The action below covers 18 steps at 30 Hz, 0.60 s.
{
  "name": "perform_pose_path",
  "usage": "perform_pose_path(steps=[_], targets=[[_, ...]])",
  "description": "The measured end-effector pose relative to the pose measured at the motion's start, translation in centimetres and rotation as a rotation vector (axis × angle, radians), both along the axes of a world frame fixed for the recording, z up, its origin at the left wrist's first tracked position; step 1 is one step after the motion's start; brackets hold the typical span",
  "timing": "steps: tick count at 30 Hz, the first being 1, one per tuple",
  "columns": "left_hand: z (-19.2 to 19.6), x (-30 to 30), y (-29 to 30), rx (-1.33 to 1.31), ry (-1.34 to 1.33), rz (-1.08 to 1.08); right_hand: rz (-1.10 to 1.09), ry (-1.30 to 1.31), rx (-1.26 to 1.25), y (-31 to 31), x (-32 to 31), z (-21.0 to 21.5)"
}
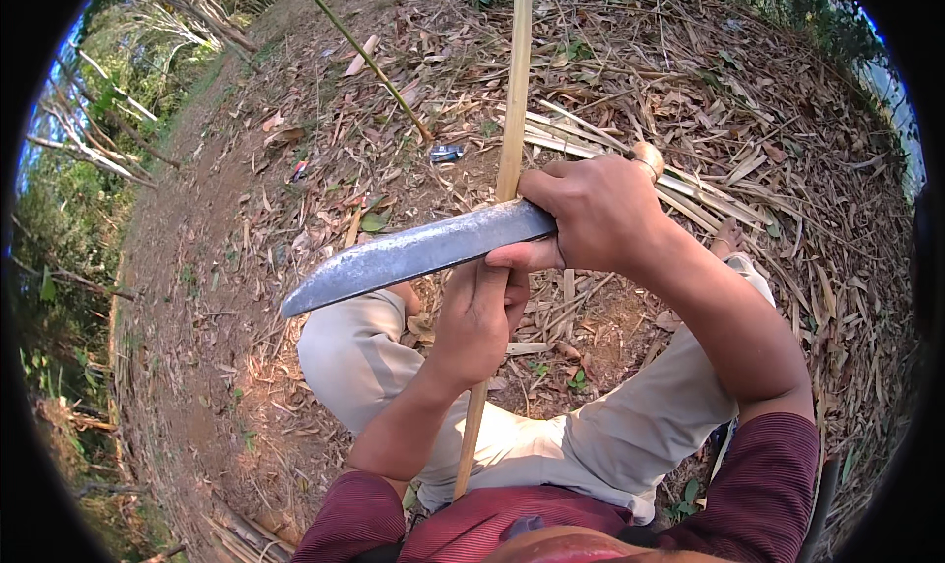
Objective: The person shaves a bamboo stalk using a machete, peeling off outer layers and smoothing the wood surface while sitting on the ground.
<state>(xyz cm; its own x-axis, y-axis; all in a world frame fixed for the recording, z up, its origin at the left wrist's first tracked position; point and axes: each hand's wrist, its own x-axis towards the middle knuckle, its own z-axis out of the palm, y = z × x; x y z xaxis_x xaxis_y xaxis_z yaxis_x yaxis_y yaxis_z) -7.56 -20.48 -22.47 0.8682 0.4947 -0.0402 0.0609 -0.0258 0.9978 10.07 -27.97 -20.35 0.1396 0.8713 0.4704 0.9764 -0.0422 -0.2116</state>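
Observation:
My right hand (605, 209) is wrapped round the wooden handle (647, 157) of a machete, with the thumb along the blade's near side. The broad grey blade (413, 253) points left and lies across a long, pale bamboo strip (516, 81). That strip runs from the far edge of the view down toward my waist. Just below the blade, my left hand (479, 317) is closed round the strip, its fingertips partly hidden by the blade. Behind the blade and my hands, part of the strip cannot be seen.
Split bamboo strips (699, 194) lie in a loose bundle beyond my right hand. A thin green stem (364, 56) slants in at the far left, near a small blue packet (446, 154). Dry leaves cover the ground around my bent legs (359, 351). Brush (74, 297) borders the left side.

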Motion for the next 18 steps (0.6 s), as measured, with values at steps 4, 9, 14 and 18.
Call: perform_pose_path(steps=[4,9,14,18], targets=[[-0.7,0.5,-0.5,0.088,-0.073,0.086,0.011,-0.093,0.143,0.2,1.4,-0.4],[-0.8,0.6,-0.2,0.147,-0.007,0.13,0.043,-0.165,0.242,0.9,2.6,-1.0],[-0.2,-2.5,-2.1,0.065,0.02,-0.059,-0.682,0.562,0.257,-2.3,14.6,1.5],[0.4,-1.3,-0.2,-0.425,-0.066,-0.191,-0.544,0.925,0.549,-3.1,12.5,0.7]])
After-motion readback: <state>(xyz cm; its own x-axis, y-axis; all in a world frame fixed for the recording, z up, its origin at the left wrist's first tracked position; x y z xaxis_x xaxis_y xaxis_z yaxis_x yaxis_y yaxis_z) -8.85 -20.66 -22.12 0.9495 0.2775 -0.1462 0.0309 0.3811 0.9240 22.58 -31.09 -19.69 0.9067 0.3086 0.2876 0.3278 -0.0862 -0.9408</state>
